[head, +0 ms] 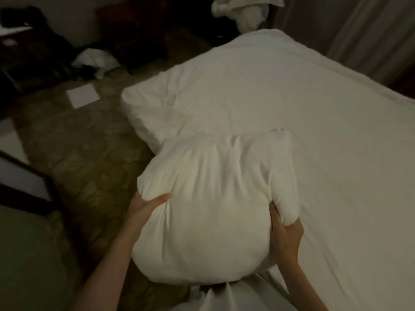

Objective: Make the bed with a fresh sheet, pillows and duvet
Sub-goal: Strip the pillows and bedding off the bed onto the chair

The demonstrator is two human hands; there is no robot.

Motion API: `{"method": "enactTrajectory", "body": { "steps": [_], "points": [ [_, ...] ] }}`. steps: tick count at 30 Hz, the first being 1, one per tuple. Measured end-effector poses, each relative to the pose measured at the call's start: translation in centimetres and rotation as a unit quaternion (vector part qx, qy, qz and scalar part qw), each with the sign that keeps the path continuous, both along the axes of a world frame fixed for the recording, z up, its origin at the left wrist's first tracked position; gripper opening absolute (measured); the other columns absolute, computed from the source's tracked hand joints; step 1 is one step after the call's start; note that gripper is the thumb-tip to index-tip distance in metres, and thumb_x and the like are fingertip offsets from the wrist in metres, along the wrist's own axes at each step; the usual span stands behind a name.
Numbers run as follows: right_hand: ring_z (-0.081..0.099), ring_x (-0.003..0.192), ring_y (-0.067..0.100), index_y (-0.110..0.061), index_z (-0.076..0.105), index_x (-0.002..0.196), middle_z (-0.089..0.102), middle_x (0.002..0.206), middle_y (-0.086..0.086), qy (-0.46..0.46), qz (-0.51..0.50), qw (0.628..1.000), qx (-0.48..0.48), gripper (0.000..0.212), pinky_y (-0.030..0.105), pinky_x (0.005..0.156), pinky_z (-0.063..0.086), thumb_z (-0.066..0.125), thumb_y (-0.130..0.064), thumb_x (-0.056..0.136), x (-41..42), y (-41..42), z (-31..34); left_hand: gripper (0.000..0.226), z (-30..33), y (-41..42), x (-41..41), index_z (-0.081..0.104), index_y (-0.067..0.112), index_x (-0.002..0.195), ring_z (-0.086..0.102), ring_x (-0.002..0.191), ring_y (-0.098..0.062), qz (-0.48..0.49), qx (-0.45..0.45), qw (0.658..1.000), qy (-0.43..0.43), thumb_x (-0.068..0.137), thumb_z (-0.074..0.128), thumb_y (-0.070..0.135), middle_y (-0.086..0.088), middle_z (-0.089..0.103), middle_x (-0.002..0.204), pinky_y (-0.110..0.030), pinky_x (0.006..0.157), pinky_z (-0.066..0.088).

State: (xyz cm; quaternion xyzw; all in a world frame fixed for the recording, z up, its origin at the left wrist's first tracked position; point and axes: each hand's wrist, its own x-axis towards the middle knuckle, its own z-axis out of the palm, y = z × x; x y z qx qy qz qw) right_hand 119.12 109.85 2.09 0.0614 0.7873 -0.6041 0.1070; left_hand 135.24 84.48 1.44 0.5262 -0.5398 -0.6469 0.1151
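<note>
I hold a plump white pillow (208, 198) in front of me, over the near left edge of the bed. My left hand (146, 207) grips its left side, thumb pressed into the fabric. My right hand (284, 234) grips its right side, fingers dug into a fold. A second white pillow (179, 104) lies flat on the bed just beyond, at the left edge. The white sheet (336, 164) covers the mattress and looks smooth.
Patterned carpet (85, 153) runs along the bed's left side, with a white sheet of paper (83, 95) and crumpled white linen (96, 60) on it. Dark furniture (24, 182) stands at the left. A white bundle (244, 12) sits beyond the bed's far corner; curtains (368, 30) hang on the right.
</note>
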Motion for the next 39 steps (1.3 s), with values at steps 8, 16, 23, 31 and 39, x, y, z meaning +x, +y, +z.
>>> {"method": "enactTrajectory", "body": {
  "steps": [8, 16, 23, 31, 39],
  "points": [
    [0.056, 0.110, 0.017, -0.013, 0.059, 0.125, 0.061, 0.119, -0.001, -0.007, 0.122, 0.992, -0.014, 0.047, 0.035, 0.095, 0.045, 0.069, -0.036, 0.085, -8.7, -17.4, -2.1, 0.092, 1.1, -13.2, -3.5, 0.029, 0.023, 0.148, 0.045, 0.115, -0.017, 0.104, -0.050, 0.993, 0.006, 0.072, 0.080, 0.031, 0.000, 0.044, 0.143, -0.037, 0.103, 0.033],
    [0.056, 0.113, 0.022, -0.014, 0.057, 0.127, 0.062, 0.122, 0.005, -0.019, 0.170, 0.985, 0.005, 0.052, 0.034, 0.095, 0.043, 0.068, -0.042, 0.085, -14.8, -27.0, -2.7, 0.098, 1.7, -20.3, -7.1, 0.032, 0.026, 0.146, 0.047, 0.123, -0.025, 0.173, -0.047, 0.984, 0.000, 0.062, 0.080, 0.044, 0.003, 0.047, 0.136, -0.045, 0.108, 0.036],
    [0.055, 0.118, 0.029, -0.009, 0.058, 0.126, 0.061, 0.125, 0.012, -0.032, 0.171, 0.984, 0.032, 0.054, 0.038, 0.102, 0.042, 0.069, -0.040, 0.084, -16.9, -36.3, -3.9, 0.093, 0.0, -29.2, -9.5, 0.040, 0.025, 0.142, 0.051, 0.118, -0.026, 0.230, -0.014, 0.973, 0.010, 0.062, 0.086, 0.039, -0.001, 0.052, 0.135, -0.049, 0.104, 0.040],
    [0.057, 0.114, 0.031, -0.006, 0.061, 0.121, 0.063, 0.120, 0.014, -0.011, 0.145, 0.988, 0.055, 0.053, 0.043, 0.100, 0.045, 0.071, -0.040, 0.082, -18.8, -52.5, -2.7, 0.077, 1.4, -46.5, -13.2, 0.039, 0.018, 0.142, 0.047, 0.107, -0.018, 0.217, -0.012, 0.975, 0.037, 0.076, 0.078, 0.021, 0.002, 0.050, 0.120, -0.033, 0.092, 0.037],
    [0.058, 0.108, 0.019, -0.006, 0.064, 0.119, 0.065, 0.114, 0.007, 0.069, 0.071, 0.995, -0.003, 0.061, 0.035, 0.092, 0.045, 0.074, -0.047, 0.075, -19.8, -71.0, 3.9, 0.054, 10.2, -67.6, -17.7, 0.047, 0.027, 0.122, 0.055, 0.087, -0.007, 0.127, -0.105, 0.983, 0.086, 0.078, 0.075, 0.013, 0.016, 0.054, 0.095, -0.020, 0.074, 0.043]
  ]
}}
